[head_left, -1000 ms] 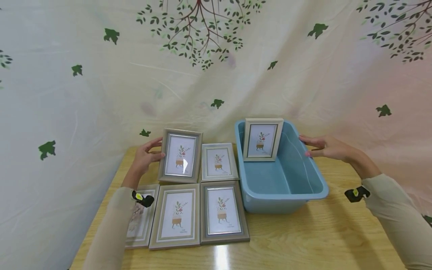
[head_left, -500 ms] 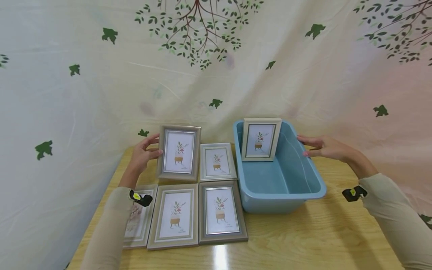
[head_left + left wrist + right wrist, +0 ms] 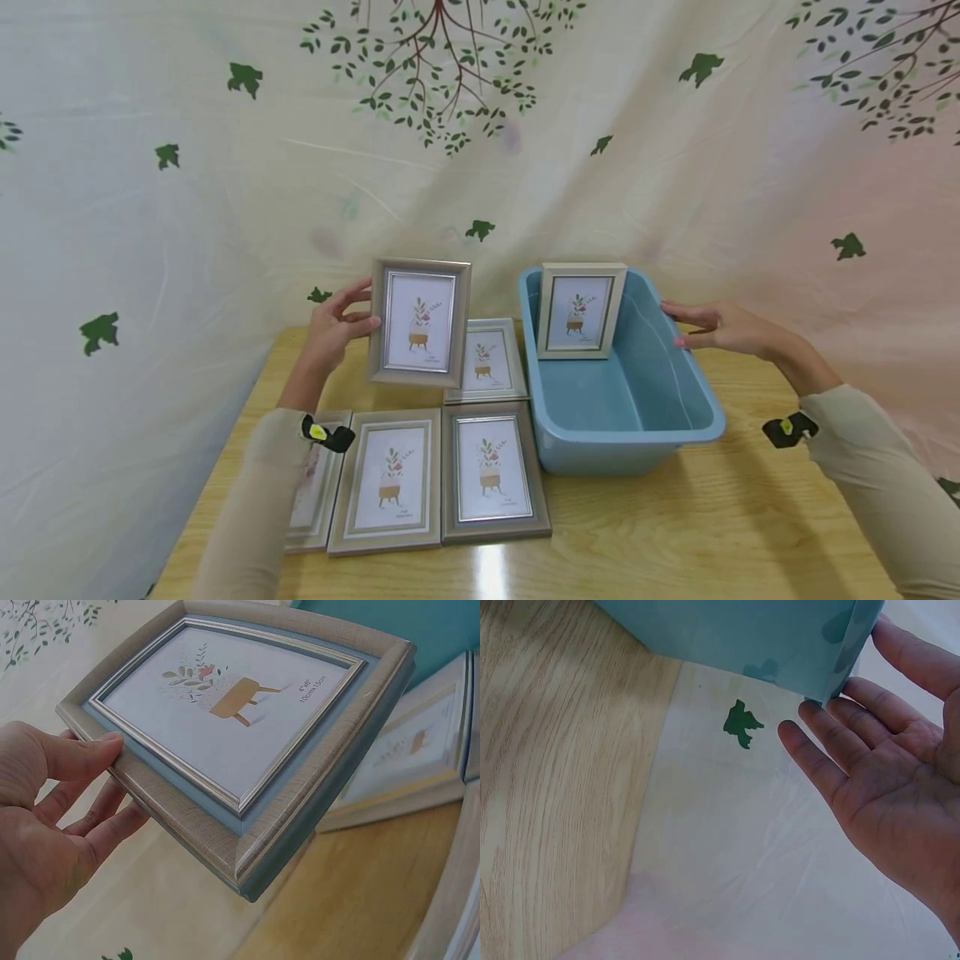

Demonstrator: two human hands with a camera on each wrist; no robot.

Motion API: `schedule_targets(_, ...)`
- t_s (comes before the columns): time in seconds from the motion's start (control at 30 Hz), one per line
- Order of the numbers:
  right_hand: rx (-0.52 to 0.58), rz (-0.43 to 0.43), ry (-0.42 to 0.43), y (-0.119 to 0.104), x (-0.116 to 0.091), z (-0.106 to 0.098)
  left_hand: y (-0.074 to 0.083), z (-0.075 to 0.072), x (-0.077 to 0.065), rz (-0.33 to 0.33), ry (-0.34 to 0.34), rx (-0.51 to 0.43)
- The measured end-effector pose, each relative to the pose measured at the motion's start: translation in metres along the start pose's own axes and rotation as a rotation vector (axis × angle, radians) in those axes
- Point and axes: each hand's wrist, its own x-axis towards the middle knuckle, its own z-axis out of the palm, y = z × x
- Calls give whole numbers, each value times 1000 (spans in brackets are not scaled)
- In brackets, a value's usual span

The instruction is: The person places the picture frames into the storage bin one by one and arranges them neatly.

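Note:
My left hand (image 3: 333, 329) pinches a picture frame (image 3: 418, 321) by its left edge, thumb on the front and fingers behind. That beige frame with a silver inner border is held tilted up above the table. In the left wrist view its picture shows a plant in a brown stand. A blue plastic basin (image 3: 592, 400) stands to the right; my right hand (image 3: 723, 327) holds its right rim with thumb and fingertips. Inside the basin, a cream picture frame (image 3: 551, 317) leans upright at the back left.
On the wooden table (image 3: 622, 533) several more frames lie face up: a pale one (image 3: 513, 358) partly behind the held frame, a beige one (image 3: 342, 500), a grey-brown one (image 3: 542, 521) against the basin, and one partly under the left forearm. A printed curtain (image 3: 300, 167) hangs behind.
My left hand has lifted the beige picture frame off its place at the back left and moved it up and to the right. The right hand stays at the basin rim.

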Motion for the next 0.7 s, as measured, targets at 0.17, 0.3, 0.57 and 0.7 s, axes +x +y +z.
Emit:
schedule_targets(0.17,18,8,-2,-1,-1,0,13,11,3,20,-12,3)
schedule_targets(0.3,19,13,-6,-1,-1,0,21,18,6,31,-31,36)
schedule_targets(0.57,-2,3,-1,-1,0,0,45,32,12,101,-67,43)
schedule_targets(0.7,1,5,0,-1,1,0,61,41,16,126,-67,49)
